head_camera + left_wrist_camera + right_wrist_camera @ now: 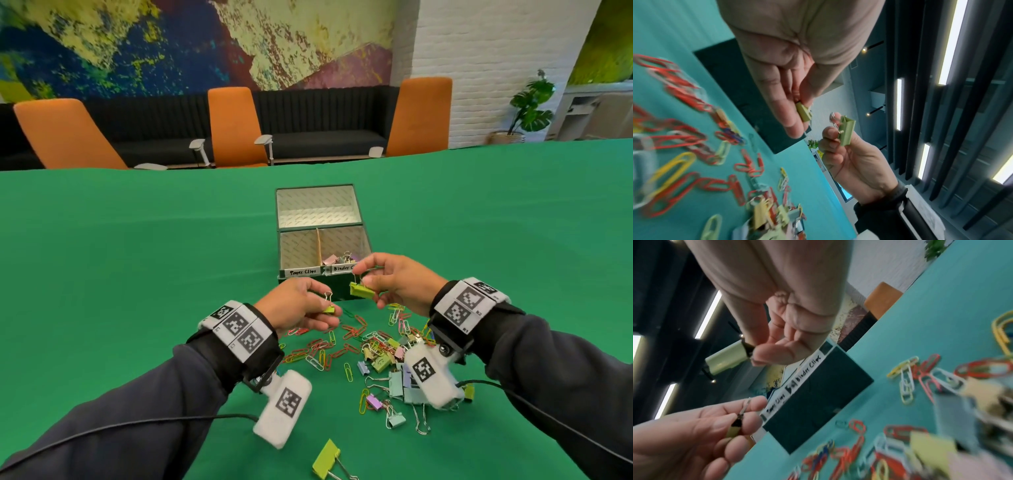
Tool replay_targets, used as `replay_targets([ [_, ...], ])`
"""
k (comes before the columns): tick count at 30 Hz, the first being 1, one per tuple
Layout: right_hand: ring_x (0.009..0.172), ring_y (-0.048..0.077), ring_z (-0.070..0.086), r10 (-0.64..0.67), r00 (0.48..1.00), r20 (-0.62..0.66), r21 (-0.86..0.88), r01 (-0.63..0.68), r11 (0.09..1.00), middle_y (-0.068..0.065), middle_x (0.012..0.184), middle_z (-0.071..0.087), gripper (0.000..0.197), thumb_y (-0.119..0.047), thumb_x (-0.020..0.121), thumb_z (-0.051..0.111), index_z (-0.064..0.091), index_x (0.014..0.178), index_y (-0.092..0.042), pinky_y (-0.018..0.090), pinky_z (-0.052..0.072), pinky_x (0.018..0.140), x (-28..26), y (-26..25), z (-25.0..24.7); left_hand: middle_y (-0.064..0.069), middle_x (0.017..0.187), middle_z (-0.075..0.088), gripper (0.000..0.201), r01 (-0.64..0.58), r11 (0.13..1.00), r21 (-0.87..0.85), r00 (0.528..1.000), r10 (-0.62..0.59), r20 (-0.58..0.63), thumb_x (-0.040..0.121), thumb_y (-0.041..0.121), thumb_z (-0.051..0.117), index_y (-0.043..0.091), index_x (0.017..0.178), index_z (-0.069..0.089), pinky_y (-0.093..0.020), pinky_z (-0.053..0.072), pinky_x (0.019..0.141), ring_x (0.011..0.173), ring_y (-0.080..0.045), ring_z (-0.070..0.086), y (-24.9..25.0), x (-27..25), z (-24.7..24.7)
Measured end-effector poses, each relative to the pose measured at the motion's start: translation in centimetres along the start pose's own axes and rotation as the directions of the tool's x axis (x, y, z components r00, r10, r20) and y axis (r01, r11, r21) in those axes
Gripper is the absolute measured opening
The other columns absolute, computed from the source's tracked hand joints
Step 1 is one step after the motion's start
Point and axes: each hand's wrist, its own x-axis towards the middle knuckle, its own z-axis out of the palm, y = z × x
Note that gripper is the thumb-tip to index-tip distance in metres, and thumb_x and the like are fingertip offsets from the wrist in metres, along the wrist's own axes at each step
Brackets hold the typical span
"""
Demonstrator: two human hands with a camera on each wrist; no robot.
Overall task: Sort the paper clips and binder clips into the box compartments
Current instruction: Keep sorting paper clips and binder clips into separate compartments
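A dark green box (365, 236) stands open on the table, its front labelled Paper Clips on the left and Binder Clips on the right. Several binder clips (342, 257) lie in the right compartment. My left hand (330, 313) pinches a small green binder clip (329, 309) just in front of the box. My right hand (363, 279) pinches a larger green binder clip (361, 290) by its wire handle, close to the Binder Clips label. The left wrist view shows the small clip (803, 114), the right wrist view the larger clip (727, 360).
A loose pile of coloured paper clips and binder clips (376, 349) spreads over the green table (137, 274) below both hands. A big green binder clip (327, 459) lies alone near the front edge. Orange chairs (233, 126) stand beyond the far edge.
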Motion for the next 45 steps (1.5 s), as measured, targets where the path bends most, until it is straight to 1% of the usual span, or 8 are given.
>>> replay_targets([
  [4, 0.050, 0.011, 0.059, -0.066, 0.998, 0.013, 0.222, 0.061, 0.973, 0.001, 0.062, 0.061, 0.016, -0.001, 0.085, 0.055, 0.055, 0.097, -0.012, 0.019, 0.050, 0.042, 0.4, -1.5, -1.4, -0.013, 0.075, 0.063, 0.016, -0.093, 0.991, 0.092, 0.993, 0.099, -0.067, 0.089, -0.007, 0.049, 0.007, 0.082, 0.048, -0.015, 0.052, 0.045, 0.045, -0.007, 0.063, 1.8, 1.2, 0.7],
  [8, 0.052, 0.015, 0.061, -0.155, 0.979, 0.129, 0.435, 0.084, 0.896, 0.006, 0.065, 0.061, 0.050, -0.021, 0.057, 0.083, 0.056, 0.098, -0.010, 0.023, 0.053, 0.043, 0.3, -2.4, -2.3, -0.008, 0.072, 0.061, 0.015, -0.175, 0.975, 0.138, 0.971, 0.194, -0.139, 0.088, -0.004, 0.054, 0.009, 0.081, 0.054, -0.014, 0.051, 0.046, 0.045, -0.005, 0.061, 3.2, 2.1, 0.6],
  [13, 0.043, 0.010, 0.056, -0.066, 0.998, -0.005, 0.307, 0.064, 0.949, 0.009, 0.064, 0.054, 0.012, -0.002, 0.086, 0.052, 0.055, 0.095, -0.009, 0.018, 0.047, 0.037, 0.6, -2.5, -1.8, -0.008, 0.081, 0.064, 0.009, -0.142, 0.967, 0.211, 0.969, 0.179, -0.169, 0.088, -0.001, 0.054, 0.004, 0.096, 0.057, -0.017, 0.055, 0.056, 0.063, -0.013, 0.063, 5.4, 4.2, 0.1],
  [20, 0.047, 0.010, 0.051, 0.058, 0.943, -0.327, 0.069, -0.037, 0.997, 0.007, 0.071, 0.055, 0.017, 0.000, 0.093, 0.044, 0.056, 0.086, -0.009, 0.017, 0.044, 0.040, 3.2, -4.2, -2.2, -0.004, 0.097, 0.062, 0.027, -0.198, 0.949, 0.247, 0.966, 0.232, -0.116, 0.091, -0.001, 0.048, 0.001, 0.117, 0.055, -0.025, 0.052, 0.081, 0.088, -0.016, 0.060, 6.1, 4.2, -0.3],
  [26, 0.045, 0.010, 0.053, -0.178, 0.979, -0.096, 0.254, 0.197, 0.947, -0.001, 0.058, 0.059, 0.019, 0.004, 0.090, 0.046, 0.057, 0.088, -0.011, 0.017, 0.046, 0.041, 3.3, -5.6, -1.0, -0.001, 0.091, 0.069, 0.019, -0.268, 0.927, 0.263, 0.955, 0.292, -0.056, 0.091, 0.001, 0.048, 0.016, 0.091, 0.059, -0.026, 0.052, 0.076, 0.074, -0.010, 0.065, 3.7, 1.0, -1.1],
  [35, 0.043, 0.012, 0.054, -0.186, 0.982, 0.010, 0.382, 0.168, 0.909, 0.003, 0.058, 0.057, 0.020, 0.005, 0.088, 0.045, 0.057, 0.086, -0.011, 0.018, 0.044, 0.039, 2.6, -4.4, 0.2, 0.003, 0.081, 0.071, 0.018, -0.283, 0.931, 0.232, 0.956, 0.292, -0.002, 0.091, 0.000, 0.048, 0.014, 0.090, 0.059, -0.018, 0.049, 0.062, 0.063, -0.006, 0.063, 2.2, -1.1, -1.9],
  [42, 0.064, 0.014, 0.052, 0.051, 0.882, -0.468, 0.073, -0.018, 0.997, 0.005, 0.080, 0.049, 0.008, -0.008, 0.096, 0.044, 0.052, 0.098, -0.007, 0.024, 0.053, 0.060, 4.6, -5.7, -0.8, 0.002, 0.090, 0.070, 0.014, -0.223, 0.860, 0.459, 0.972, 0.229, 0.045, 0.091, 0.009, 0.053, 0.021, 0.091, 0.058, -0.017, 0.047, 0.062, 0.064, -0.005, 0.061, 1.9, -0.9, -2.3],
  [45, 0.065, 0.014, 0.049, 0.063, 0.867, -0.495, -0.034, -0.091, 0.995, 0.004, 0.079, 0.047, 0.008, -0.012, 0.096, 0.044, 0.051, 0.095, -0.010, 0.028, 0.053, 0.061, 4.7, -5.8, -1.6, -0.007, 0.097, 0.070, 0.010, -0.231, 0.772, 0.592, 0.971, 0.221, 0.091, 0.088, 0.014, 0.057, 0.023, 0.091, 0.059, -0.016, 0.048, 0.064, 0.069, -0.007, 0.062, 1.8, -1.3, -2.4],
])
